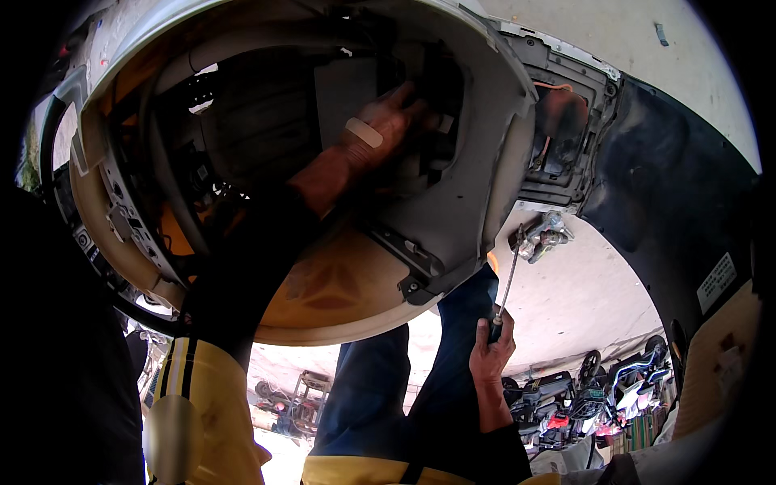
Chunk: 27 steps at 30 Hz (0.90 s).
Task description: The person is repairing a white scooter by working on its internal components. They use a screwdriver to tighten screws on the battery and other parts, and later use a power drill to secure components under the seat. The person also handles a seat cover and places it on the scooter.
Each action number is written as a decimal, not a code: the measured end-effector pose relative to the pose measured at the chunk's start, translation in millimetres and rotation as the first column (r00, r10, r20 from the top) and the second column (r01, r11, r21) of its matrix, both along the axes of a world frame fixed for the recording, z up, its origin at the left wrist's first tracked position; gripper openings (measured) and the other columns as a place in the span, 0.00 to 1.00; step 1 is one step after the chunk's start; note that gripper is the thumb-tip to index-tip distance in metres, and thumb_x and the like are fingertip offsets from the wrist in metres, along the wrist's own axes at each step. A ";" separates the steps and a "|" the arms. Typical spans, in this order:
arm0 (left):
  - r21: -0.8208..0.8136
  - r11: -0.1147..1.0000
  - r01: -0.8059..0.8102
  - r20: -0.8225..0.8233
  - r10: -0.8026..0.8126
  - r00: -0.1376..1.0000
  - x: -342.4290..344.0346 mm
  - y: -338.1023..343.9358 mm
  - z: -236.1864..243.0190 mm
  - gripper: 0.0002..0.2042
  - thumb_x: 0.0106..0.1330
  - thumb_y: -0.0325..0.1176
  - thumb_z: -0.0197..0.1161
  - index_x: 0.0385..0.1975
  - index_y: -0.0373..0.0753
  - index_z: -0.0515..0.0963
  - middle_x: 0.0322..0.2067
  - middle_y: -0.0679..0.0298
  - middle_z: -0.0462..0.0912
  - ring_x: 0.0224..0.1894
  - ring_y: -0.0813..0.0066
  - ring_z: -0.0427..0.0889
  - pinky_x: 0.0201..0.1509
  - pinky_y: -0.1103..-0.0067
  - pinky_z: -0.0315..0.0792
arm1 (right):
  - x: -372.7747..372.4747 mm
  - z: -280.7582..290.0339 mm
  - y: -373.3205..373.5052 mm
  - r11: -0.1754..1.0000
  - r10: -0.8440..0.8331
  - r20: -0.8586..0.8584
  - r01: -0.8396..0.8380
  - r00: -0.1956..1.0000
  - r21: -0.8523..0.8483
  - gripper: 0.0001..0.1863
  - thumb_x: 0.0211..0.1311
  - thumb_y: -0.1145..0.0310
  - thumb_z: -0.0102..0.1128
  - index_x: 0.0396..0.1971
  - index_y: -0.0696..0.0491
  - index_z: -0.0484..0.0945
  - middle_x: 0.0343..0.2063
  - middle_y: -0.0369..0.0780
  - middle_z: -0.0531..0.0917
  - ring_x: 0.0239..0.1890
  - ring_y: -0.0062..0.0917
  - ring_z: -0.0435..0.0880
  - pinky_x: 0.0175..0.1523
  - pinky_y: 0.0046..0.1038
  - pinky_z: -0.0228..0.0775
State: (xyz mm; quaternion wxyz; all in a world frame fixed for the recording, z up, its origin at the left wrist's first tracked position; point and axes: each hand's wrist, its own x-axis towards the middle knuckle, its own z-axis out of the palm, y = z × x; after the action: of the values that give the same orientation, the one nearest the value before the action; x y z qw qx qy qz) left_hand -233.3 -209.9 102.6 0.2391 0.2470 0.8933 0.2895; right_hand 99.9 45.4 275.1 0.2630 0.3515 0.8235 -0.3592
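My left hand [376, 129], a plaster on its back, reaches into the dark inside of a large curved vehicle body shell [485, 162]. Its fingers are apart and touch or lie near shadowed fittings beside a flat grey panel [339, 93]; their tips are hard to make out. Low on the right, my right hand [491, 352] grips a screwdriver [509, 283] with a long shaft pointing upward, outside the shell's rim. An orange-stained surface [323, 275] forms the lower inside of the shell.
A battery-like compartment with orange cable [566, 129] and a dark panel [663, 178] are at right. A power tool [550, 246] lies below the compartment. Scooters and clutter [582, 396] stand at lower right, a wheeled metal frame [303, 400] at lower left. My legs [364, 388] are beneath the shell.
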 end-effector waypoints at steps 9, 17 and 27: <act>0.004 0.999 -0.038 -0.044 0.039 0.998 3.4 2.7 -12.1 0.17 0.68 0.42 0.65 0.49 0.40 0.75 0.53 0.55 0.76 0.46 0.47 0.84 0.47 0.60 0.81 | 3.8 -2.8 4.9 0.999 -0.023 -0.005 0.023 1.000 0.026 0.20 0.70 0.71 0.63 0.59 0.58 0.74 0.48 0.51 0.86 0.47 0.48 0.87 0.53 0.38 0.77; -0.021 1.000 -0.018 -0.124 0.015 0.992 6.9 -4.2 -24.5 0.17 0.70 0.43 0.63 0.51 0.40 0.74 0.54 0.53 0.77 0.46 0.47 0.85 0.47 0.60 0.81 | -0.3 -3.6 4.3 0.999 -0.031 -0.022 0.032 0.999 0.032 0.18 0.70 0.71 0.63 0.56 0.57 0.76 0.46 0.50 0.86 0.44 0.46 0.87 0.50 0.37 0.78; -0.083 0.995 -0.050 -0.015 0.049 0.999 0.7 -0.8 7.7 0.11 0.72 0.37 0.58 0.47 0.38 0.76 0.48 0.54 0.79 0.48 0.49 0.83 0.47 0.61 0.80 | -1.7 -4.5 6.8 0.998 -0.061 0.017 0.061 0.998 0.032 0.18 0.69 0.71 0.63 0.56 0.57 0.76 0.45 0.51 0.86 0.44 0.47 0.87 0.51 0.39 0.77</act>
State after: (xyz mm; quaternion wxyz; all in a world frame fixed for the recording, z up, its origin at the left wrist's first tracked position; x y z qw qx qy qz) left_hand -232.6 -210.7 110.3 0.2360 0.2166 0.9120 0.2561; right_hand 98.2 52.2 270.7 0.2539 0.3839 0.8155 -0.3510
